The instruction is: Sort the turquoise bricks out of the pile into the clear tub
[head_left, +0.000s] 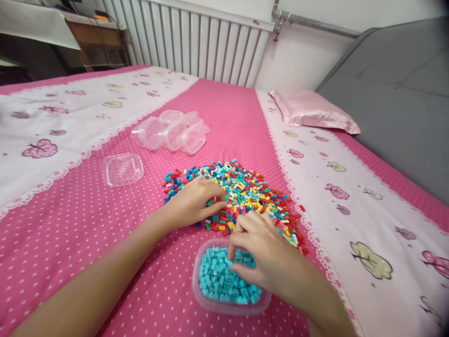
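Note:
A heap of small toy bricks [245, 182] in many colours lies spread on the bed. My left hand [196, 199] reaches over its near left side, fingers curved and the thumb a little apart from them; no brick shows between the tips. Closer to me stands a clear plastic container [197, 290] filled with turquoise bricks [219, 276]. Above its right half is my right hand [261, 245], its thumb and index finger brought together in a pinch. A small turquoise brick seems to be between these fingertips, against the same-coloured bricks below.
Several clear plastic containers [171, 133] rest together beyond the heap. A clear lid [123, 170] lies flat to the left. At the back right are a pink pillow [312, 110] and a grey headboard [393, 89]. A white radiator [196, 42] runs along the wall.

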A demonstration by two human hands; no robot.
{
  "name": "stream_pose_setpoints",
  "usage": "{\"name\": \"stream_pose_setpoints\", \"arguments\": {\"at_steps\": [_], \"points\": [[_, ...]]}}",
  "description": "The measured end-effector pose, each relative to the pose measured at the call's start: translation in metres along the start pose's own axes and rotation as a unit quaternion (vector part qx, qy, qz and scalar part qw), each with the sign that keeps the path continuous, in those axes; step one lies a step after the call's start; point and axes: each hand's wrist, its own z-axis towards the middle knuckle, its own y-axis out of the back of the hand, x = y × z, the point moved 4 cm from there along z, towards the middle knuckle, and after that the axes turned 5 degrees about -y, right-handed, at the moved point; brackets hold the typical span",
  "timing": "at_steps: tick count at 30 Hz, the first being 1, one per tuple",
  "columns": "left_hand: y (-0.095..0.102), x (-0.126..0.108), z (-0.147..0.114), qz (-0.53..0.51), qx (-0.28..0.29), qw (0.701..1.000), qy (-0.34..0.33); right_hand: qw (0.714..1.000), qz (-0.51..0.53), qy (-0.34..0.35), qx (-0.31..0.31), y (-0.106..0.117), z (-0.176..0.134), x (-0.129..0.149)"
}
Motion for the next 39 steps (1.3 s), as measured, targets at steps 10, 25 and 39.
{"name": "stream_pose_setpoints", "arguments": {"at_steps": [10, 25, 39], "points": [[-0.002, 0.002, 0.001, 0.006, 0.009, 1.0, 0.005, 1.0, 0.014, 0.009, 0.012, -0.001, 0.0, -0.002], [0.0, 0.003, 0.001, 0.025, -0.005, 1.0, 0.006, 0.999, 0.016, 0.043, -0.001, -0.006, 0.002, -0.001], [-0.015, 0.001, -0.003, 0.121, 0.048, 0.992, -0.004, 0.982, 0.066, -0.016, -0.174, 0.026, 0.01, -0.023]]}}
